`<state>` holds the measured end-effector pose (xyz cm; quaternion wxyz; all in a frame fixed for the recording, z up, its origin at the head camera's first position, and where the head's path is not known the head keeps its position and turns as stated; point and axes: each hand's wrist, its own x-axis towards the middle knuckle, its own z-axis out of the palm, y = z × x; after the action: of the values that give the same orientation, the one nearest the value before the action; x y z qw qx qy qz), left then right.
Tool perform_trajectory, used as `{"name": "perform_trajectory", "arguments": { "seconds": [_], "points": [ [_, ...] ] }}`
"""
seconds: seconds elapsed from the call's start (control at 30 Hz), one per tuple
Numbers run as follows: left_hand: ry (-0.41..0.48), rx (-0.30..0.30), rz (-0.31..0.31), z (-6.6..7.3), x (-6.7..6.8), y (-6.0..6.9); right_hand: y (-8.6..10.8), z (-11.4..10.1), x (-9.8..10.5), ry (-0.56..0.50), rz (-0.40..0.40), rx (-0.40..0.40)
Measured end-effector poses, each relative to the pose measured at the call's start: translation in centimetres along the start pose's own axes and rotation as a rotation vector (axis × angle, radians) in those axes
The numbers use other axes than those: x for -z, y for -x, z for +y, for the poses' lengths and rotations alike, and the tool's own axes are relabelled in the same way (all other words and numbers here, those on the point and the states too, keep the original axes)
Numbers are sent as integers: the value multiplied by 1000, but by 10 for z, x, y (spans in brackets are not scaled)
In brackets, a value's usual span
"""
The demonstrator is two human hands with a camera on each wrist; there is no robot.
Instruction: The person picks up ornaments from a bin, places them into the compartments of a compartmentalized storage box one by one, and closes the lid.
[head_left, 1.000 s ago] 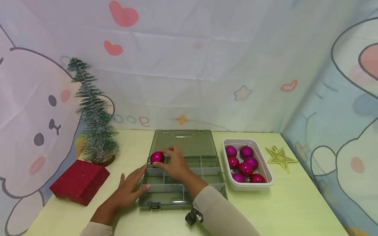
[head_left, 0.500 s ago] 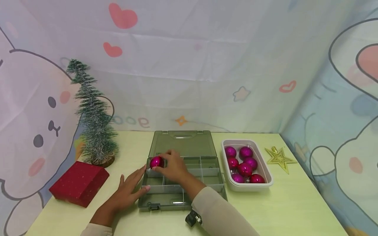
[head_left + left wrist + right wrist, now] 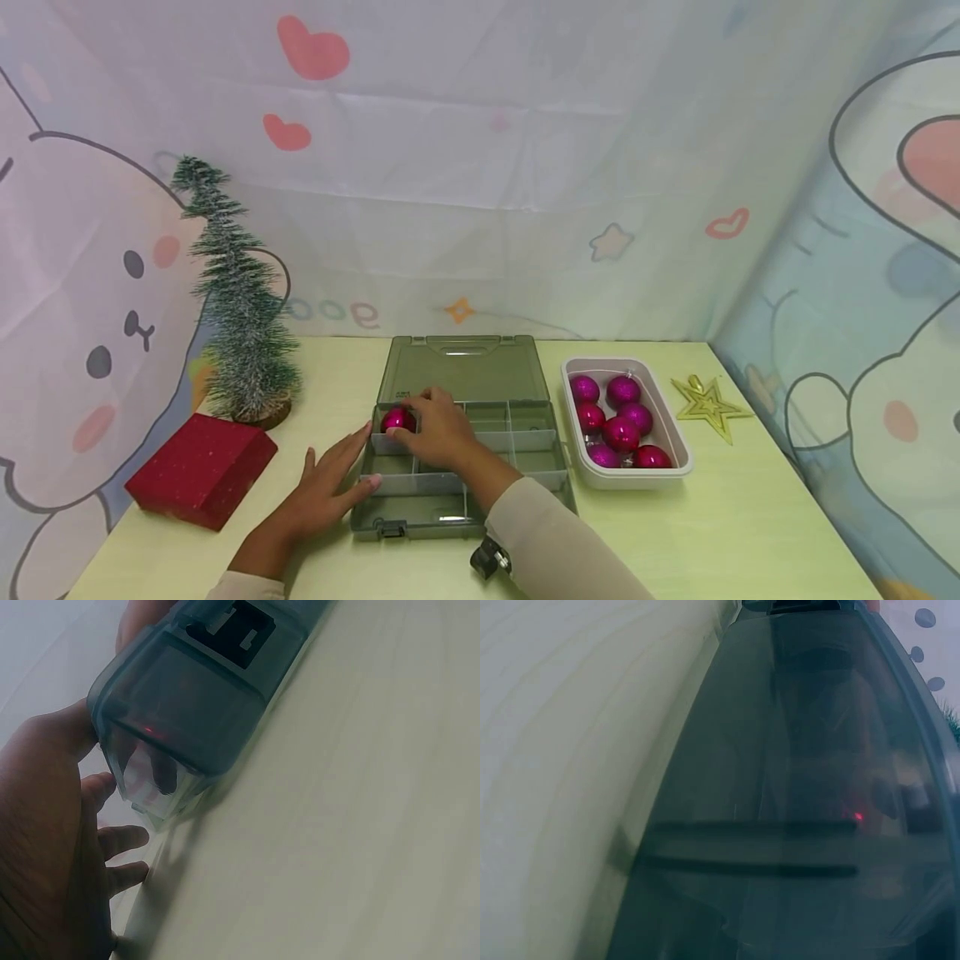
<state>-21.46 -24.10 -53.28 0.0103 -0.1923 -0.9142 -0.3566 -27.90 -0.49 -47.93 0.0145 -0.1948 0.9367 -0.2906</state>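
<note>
In the head view, a shiny magenta Christmas bauble (image 3: pixel 397 420) sits low in the back-left compartment of a green see-through divided box (image 3: pixel 420 503). My right hand (image 3: pixel 441 429) pinches it between thumb and fingers from the right side. The left hand (image 3: pixel 324 490) lies along the box's left side, its fingers extended and the thumb over the rim. From the left wrist, the left hand (image 3: pixel 52 802) touches the box's corner (image 3: pixel 180 705). Only the box wall (image 3: pixel 795 772) fills most of the right wrist view, and the right hand is hidden there.
The box's lid (image 3: pixel 465 371) lies open at the back. To its right stands a white tub (image 3: pixel 678 442) with several magenta and purple baubles, then a gold star (image 3: pixel 708 404). At left are a small frosted tree (image 3: pixel 243 333) and a red box (image 3: pixel 202 469).
My right hand has lowered the bauble, seen first above the back-left compartment, down into it. The left hand stays at the box's side.
</note>
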Motion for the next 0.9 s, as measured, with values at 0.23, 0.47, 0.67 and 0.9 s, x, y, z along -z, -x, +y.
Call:
{"name": "perform_trajectory", "arguments": {
  "seconds": [0.23, 0.47, 0.67, 0.9],
  "points": [
    [-1, -1, 7, 0, 1, 1, -4, 5, 3, -206, 34, 24],
    [-5, 2, 4, 3, 1, 0, 5, 9, 28, -358, 47, 19],
    [-7, -2, 6, 4, 1, 0, 22, 25, 59, -389, 101, 29],
    [0, 9, 2, 1, 1, 1, 45, 55, 89, -444, 136, 48]
  ]
}}
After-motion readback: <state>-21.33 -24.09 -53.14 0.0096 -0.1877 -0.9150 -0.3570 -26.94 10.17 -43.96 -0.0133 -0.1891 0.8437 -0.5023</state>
